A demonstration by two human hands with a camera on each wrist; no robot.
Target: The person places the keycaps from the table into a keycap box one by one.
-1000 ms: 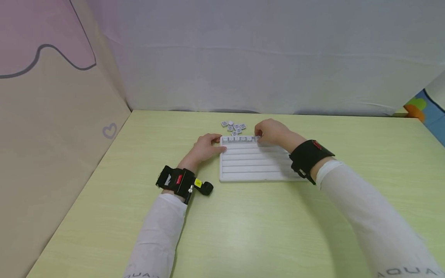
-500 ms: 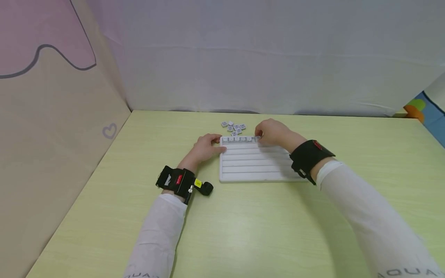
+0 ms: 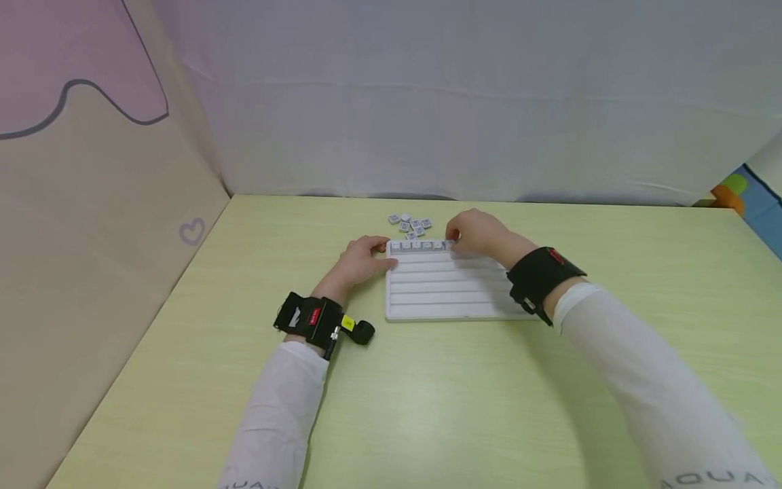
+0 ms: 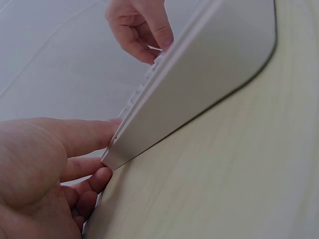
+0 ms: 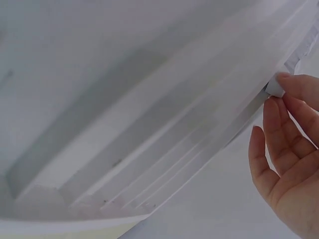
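A white slotted board (image 3: pixel 449 285) lies flat on the yellow-green table (image 3: pixel 427 394). Several grey letter tiles (image 3: pixel 418 245) stand in its far row. My left hand (image 3: pixel 362 259) holds the board's far left corner (image 4: pixel 113 152), one finger along the far edge and the others curled beside it. My right hand (image 3: pixel 478 232) is at the far row, just right of the last tile. Its fingertips pinch a small grey tile (image 5: pixel 274 88) against the board's edge (image 5: pixel 149 129). The left wrist view shows the right hand (image 4: pixel 140 29) over that row.
A small heap of loose grey tiles (image 3: pixel 411 223) lies just beyond the board. A grey cloth backdrop (image 3: pixel 464 102) closes the far side. A beige panel (image 3: pixel 91 224) stands along the table's left edge.
My right hand and forearm have edged slightly to the left along the far row. The left hand and the board have not moved.
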